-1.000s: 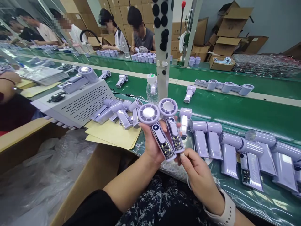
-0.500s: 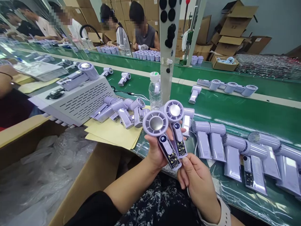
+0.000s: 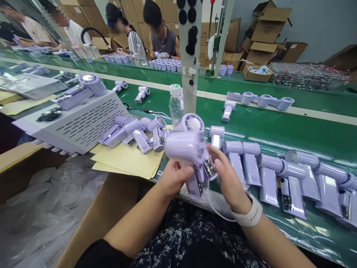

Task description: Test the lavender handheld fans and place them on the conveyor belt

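Two lilac handheld fans are between my hands, partly smeared by motion. My left hand (image 3: 176,178) is closed around the nearer handheld fan (image 3: 182,146), whose round barrel is turned side-on and whose handle points down. Behind it, the farther handheld fan (image 3: 193,121) shows its ringed head, and its handle has a bare circuit board. My right hand (image 3: 229,179) has its fingers around that farther fan's handle from the right; the fingertips are partly hidden. A thin white cable (image 3: 216,212) runs from beneath the handles toward my right wrist.
Several lilac fans (image 3: 269,178) lie along the bench at right; others rest on yellow paper (image 3: 122,163) at left. A grey vented box (image 3: 92,119) carries another fan. Behind my hands stand a plastic bottle (image 3: 175,104) and a post (image 3: 189,85). A carton (image 3: 83,223) with plastic bags sits at lower left.
The nearer fan has turned from face-on with a lit display to side-on. My right hand has moved up from the handle ends to the farther fan's side. The camera view has shifted slightly.
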`<action>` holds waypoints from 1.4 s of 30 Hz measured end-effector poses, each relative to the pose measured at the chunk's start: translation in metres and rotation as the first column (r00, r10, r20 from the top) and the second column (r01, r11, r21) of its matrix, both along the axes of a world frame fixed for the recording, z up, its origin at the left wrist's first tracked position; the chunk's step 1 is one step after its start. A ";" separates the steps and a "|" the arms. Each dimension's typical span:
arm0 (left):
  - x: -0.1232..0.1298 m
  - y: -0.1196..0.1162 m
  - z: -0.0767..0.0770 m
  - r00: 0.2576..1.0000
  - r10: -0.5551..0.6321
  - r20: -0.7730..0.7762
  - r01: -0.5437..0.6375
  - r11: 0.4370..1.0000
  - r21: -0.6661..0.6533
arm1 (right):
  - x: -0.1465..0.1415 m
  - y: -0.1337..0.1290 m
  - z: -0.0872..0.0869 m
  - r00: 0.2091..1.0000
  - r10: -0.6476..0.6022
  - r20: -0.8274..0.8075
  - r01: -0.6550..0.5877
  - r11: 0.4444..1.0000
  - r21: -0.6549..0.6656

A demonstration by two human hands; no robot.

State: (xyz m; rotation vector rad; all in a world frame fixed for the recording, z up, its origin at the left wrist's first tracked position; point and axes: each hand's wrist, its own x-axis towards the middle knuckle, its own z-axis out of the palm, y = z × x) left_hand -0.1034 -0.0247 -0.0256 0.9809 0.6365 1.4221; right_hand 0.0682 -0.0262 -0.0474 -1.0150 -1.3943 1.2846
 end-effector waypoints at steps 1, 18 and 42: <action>-0.006 -0.002 -0.001 0.993 -0.060 -0.099 0.062 0.998 0.016 | 0.003 0.004 0.005 0.992 0.107 -0.072 -0.109 0.994 -0.019; 0.037 -0.018 0.010 0.883 -0.436 0.173 0.447 0.894 -0.029 | 0.073 -0.059 0.033 0.958 -0.022 -0.284 -0.009 0.994 -0.107; 0.046 -0.017 -0.003 0.890 -0.455 0.027 0.455 0.883 -0.115 | 0.064 -0.057 0.020 0.943 -0.043 -0.329 -0.043 0.967 -0.252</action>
